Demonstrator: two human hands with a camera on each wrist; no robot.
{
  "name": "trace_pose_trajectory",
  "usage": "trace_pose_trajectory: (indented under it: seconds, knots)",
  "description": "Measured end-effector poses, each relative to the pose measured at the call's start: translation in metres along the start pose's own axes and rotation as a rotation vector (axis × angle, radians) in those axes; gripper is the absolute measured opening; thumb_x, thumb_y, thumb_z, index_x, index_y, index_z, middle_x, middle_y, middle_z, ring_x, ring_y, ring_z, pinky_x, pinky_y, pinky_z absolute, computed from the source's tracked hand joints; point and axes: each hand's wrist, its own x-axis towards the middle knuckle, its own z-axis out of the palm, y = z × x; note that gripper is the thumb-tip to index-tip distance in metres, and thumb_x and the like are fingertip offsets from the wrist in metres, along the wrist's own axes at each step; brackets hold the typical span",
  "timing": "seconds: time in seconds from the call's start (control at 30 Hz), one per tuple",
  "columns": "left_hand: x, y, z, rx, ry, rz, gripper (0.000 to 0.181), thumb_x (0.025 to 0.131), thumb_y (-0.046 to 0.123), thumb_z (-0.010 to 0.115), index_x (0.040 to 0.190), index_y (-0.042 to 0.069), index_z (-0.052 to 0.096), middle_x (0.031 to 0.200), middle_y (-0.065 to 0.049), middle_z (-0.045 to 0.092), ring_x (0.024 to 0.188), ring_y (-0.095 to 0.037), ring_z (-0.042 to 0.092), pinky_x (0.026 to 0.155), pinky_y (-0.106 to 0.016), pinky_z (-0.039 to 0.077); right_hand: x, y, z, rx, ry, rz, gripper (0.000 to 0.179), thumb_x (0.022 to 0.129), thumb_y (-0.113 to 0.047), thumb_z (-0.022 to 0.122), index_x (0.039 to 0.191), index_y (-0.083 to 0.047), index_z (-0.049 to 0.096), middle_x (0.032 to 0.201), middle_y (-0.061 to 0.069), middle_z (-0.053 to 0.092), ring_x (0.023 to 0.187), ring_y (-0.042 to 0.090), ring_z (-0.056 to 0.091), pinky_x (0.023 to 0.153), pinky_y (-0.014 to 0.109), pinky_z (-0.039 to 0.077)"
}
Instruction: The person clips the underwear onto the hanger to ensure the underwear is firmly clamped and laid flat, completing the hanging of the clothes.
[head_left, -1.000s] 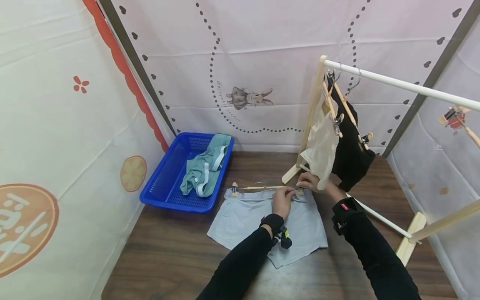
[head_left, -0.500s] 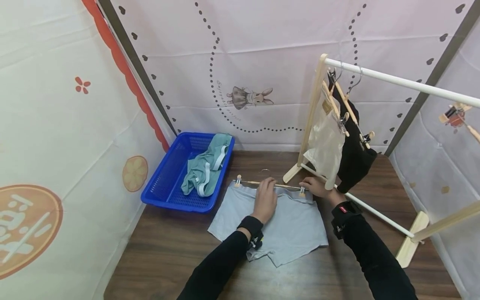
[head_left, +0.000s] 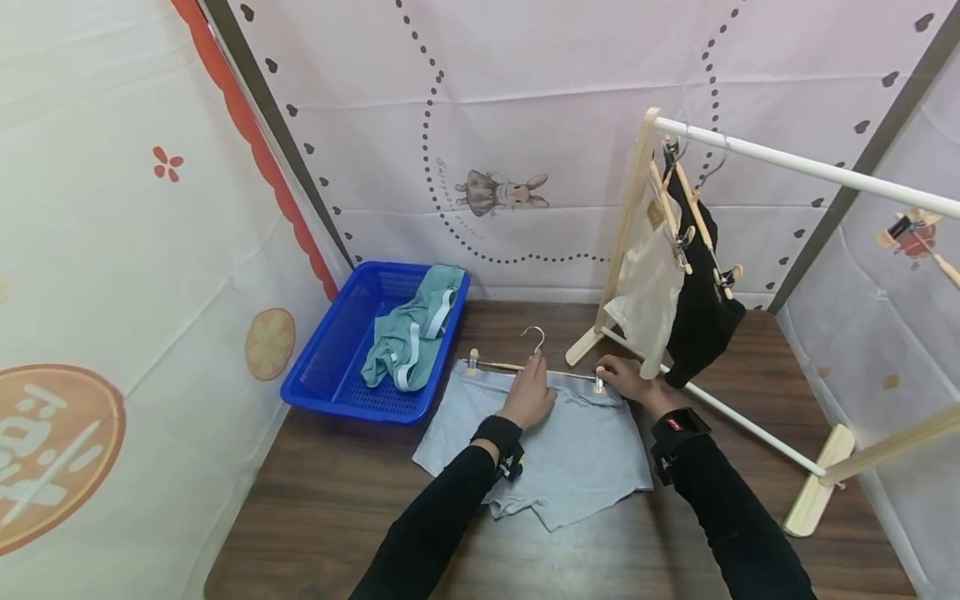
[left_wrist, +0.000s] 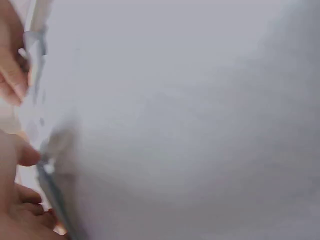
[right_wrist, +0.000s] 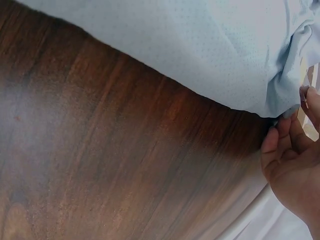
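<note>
Light blue shorts [head_left: 577, 458] lie spread on the table, their waistband held in the two clips of a trouser hanger [head_left: 501, 365]. My left hand [head_left: 528, 396] grips the hanger's bar near the middle, just below the metal hook [head_left: 538, 337], which stands up. At the waistband's right corner, my right hand [head_left: 630, 379] pinches the hanger's end beside the clip [head_left: 598, 381]. In the right wrist view, its thumb and fingers [right_wrist: 284, 132] meet at the corner of the cloth. Pale cloth fills most of the left wrist view, blurred, with both hands at its left edge.
A blue basket [head_left: 322, 400] holding a green garment with white bands [head_left: 408, 333] stands at the left. On the right is a wooden rack with a white rail [head_left: 795, 162], bearing cream [head_left: 648, 292] and black [head_left: 701, 325] garments close above my right hand. Another hanger [head_left: 911, 233] hangs further right.
My left hand has moved left from near the right clip to the hanger's middle. The hook has tilted up from lying low. My right hand stays at the right corner.
</note>
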Motion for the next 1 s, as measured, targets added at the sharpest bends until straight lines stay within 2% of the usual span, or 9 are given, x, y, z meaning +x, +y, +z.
trace_pose_trajectory:
  seconds: [0.13,0.27,0.33,0.47,0.57,0.67,0.73,0.87,1.0]
  knots:
    - [0.008,0.005,-0.01,0.045,-0.056,-0.029,0.061,0.104,0.022,0.05,0.154,-0.008,0.032,0.166,-0.02,0.023,0.153,-0.032,0.024,0.121,-0.043,0.026,0.0,0.0,0.0,-0.011,0.013,0.028,0.019,0.101,-0.007,0.059,0.112,0.008,0.066,0.1,0.021,0.069,0.092,0.035,0.065,0.083,0.048,0.051]
    - [0.01,0.004,-0.019,-0.002,-0.074,-0.047,0.058,0.105,0.02,0.051,0.153,-0.006,0.035,0.164,-0.019,0.027,0.15,-0.031,0.031,0.119,-0.043,0.031,-0.002,0.0,0.0,-0.009,0.017,0.005,0.023,0.096,-0.007,0.065,0.112,0.01,0.063,0.091,0.017,0.068,0.082,0.029,0.064,0.074,0.04,0.051]
    - [0.009,0.002,-0.022,-0.054,-0.061,-0.042,0.057,0.103,0.016,0.055,0.153,-0.006,0.036,0.164,-0.018,0.027,0.149,-0.031,0.033,0.117,-0.044,0.035,-0.003,0.0,0.0,-0.001,0.037,-0.031,0.026,0.092,-0.004,0.067,0.11,0.012,0.061,0.084,0.016,0.066,0.075,0.025,0.061,0.069,0.036,0.049]
    - [0.004,-0.003,-0.025,-0.086,-0.043,-0.004,0.059,0.1,0.009,0.058,0.153,-0.002,0.037,0.165,-0.017,0.025,0.149,-0.032,0.032,0.116,-0.044,0.036,-0.004,-0.001,-0.001,0.031,0.126,-0.111,0.023,0.089,0.003,0.068,0.108,0.015,0.06,0.079,0.014,0.062,0.069,0.019,0.055,0.064,0.032,0.046]
    - [0.0,-0.004,-0.026,-0.13,0.014,0.002,0.054,0.099,0.006,0.058,0.15,-0.002,0.042,0.16,-0.021,0.031,0.145,-0.036,0.035,0.114,-0.045,0.038,-0.002,-0.004,-0.003,0.062,0.194,-0.128,0.023,0.09,0.007,0.067,0.11,0.016,0.059,0.08,0.014,0.06,0.069,0.018,0.053,0.062,0.031,0.043]
    - [-0.001,-0.004,-0.029,-0.185,0.096,-0.034,0.048,0.099,0.004,0.06,0.144,-0.004,0.047,0.151,-0.022,0.039,0.136,-0.037,0.041,0.109,-0.045,0.042,0.0,-0.009,-0.007,0.098,0.219,-0.107,0.026,0.089,0.009,0.068,0.112,0.017,0.059,0.081,0.017,0.059,0.071,0.021,0.053,0.063,0.031,0.043]
    - [0.0,-0.004,-0.031,-0.213,0.135,-0.068,0.045,0.099,0.004,0.06,0.141,-0.005,0.05,0.146,-0.023,0.044,0.13,-0.036,0.045,0.106,-0.045,0.043,0.0,-0.012,-0.009,0.104,0.207,-0.087,0.027,0.089,0.009,0.068,0.112,0.018,0.059,0.083,0.018,0.06,0.073,0.024,0.054,0.064,0.031,0.043]
    - [0.0,-0.005,-0.037,-0.3,0.13,-0.146,0.04,0.102,0.008,0.057,0.139,-0.005,0.051,0.132,-0.022,0.05,0.116,-0.032,0.054,0.098,-0.043,0.048,-0.002,-0.018,-0.012,0.108,0.158,-0.027,0.028,0.091,0.007,0.068,0.115,0.017,0.058,0.087,0.019,0.061,0.077,0.025,0.056,0.067,0.031,0.045]
    - [-0.003,-0.009,-0.043,-0.4,0.103,-0.202,0.039,0.104,0.011,0.054,0.138,-0.007,0.05,0.122,-0.021,0.054,0.107,-0.031,0.058,0.092,-0.045,0.05,-0.007,-0.02,-0.01,0.113,0.109,-0.002,0.026,0.094,0.005,0.065,0.115,0.018,0.056,0.085,0.019,0.061,0.073,0.023,0.055,0.063,0.031,0.044]
